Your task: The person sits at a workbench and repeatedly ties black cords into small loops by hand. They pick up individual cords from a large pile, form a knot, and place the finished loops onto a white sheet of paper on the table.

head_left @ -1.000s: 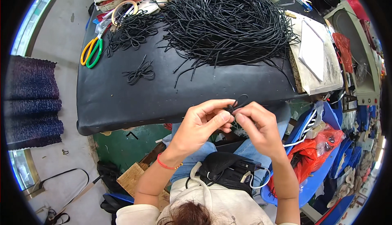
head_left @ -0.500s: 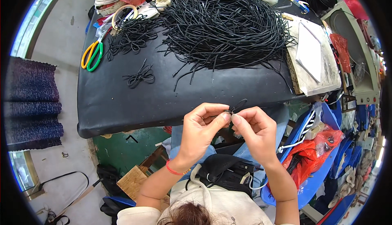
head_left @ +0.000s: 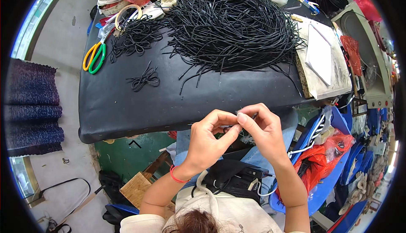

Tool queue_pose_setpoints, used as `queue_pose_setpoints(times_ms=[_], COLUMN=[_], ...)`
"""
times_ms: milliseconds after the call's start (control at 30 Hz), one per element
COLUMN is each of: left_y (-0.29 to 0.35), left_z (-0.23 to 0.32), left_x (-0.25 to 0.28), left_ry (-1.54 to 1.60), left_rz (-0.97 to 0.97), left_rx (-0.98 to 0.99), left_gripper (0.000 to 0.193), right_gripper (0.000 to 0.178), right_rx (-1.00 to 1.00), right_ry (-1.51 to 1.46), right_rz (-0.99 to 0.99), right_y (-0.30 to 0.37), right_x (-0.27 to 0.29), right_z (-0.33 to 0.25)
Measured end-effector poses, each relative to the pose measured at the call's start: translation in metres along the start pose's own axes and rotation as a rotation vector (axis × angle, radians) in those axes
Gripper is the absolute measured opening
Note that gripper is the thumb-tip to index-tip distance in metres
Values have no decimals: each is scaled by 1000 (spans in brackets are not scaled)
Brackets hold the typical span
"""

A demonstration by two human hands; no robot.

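Note:
Just above my lap, at the table's near edge, my left hand (head_left: 210, 138) and my right hand (head_left: 263, 132) meet fingertip to fingertip. Both are closed in a pinch on a thin black cord (head_left: 254, 116), mostly covered by the fingers. Bits of it show beside the right fingers and under the left ones. Beyond them a big tangled heap of black cords (head_left: 232, 30) covers the far middle of the black table (head_left: 122, 110). One small looped bundle of black cord (head_left: 144, 80) lies by itself left of centre, and several more looped bundles (head_left: 135, 36) lie behind it.
Scissors (head_left: 96, 59) with yellow and green handles lie at the table's left edge. A pale board (head_left: 332, 87) with white sheets (head_left: 319, 53) is at the right. Below it stands a blue bin (head_left: 323, 186) holding red plastic bags (head_left: 315, 161). A tape roll (head_left: 129, 11) sits at the back left.
The fingertips have shifted and my right hand has risen slightly. The cord loop that stuck up above the fingers is now mostly hidden behind them.

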State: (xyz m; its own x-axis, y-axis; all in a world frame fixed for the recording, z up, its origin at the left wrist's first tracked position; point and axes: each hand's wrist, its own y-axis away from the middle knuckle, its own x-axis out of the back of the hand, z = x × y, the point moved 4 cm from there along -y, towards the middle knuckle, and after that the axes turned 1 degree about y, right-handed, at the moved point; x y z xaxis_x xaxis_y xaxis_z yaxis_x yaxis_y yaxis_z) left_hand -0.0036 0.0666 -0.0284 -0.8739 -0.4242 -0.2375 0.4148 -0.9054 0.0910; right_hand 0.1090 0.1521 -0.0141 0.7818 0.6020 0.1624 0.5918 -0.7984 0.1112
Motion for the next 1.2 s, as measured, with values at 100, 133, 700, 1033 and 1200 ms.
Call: queue_pose_setpoints(times_ms=[100, 133, 700, 1033, 1200], left_y=[1, 2, 5, 9, 11], left_z=[-1, 0, 1, -6, -10], left_x=[1, 3, 4, 0, -4], left_ry=[-113, -131, -124, 201, 269], left_rz=[-72, -64, -182, -276, -221], left_rx=[21, 3, 110, 435, 413], left_gripper=[17, 17, 17, 18, 16], right_gripper=[19, 19, 23, 26, 29], right_rx=[-93, -140, -172, -170, -137], right_ry=[-107, -147, -101, -196, -137], right_rz=[-63, -88, -135, -61, -37], right_y=[0, -1, 8, 9, 11], right_x=[2, 0, -2, -3, -3], right_z=[2, 1, 4, 6, 7])
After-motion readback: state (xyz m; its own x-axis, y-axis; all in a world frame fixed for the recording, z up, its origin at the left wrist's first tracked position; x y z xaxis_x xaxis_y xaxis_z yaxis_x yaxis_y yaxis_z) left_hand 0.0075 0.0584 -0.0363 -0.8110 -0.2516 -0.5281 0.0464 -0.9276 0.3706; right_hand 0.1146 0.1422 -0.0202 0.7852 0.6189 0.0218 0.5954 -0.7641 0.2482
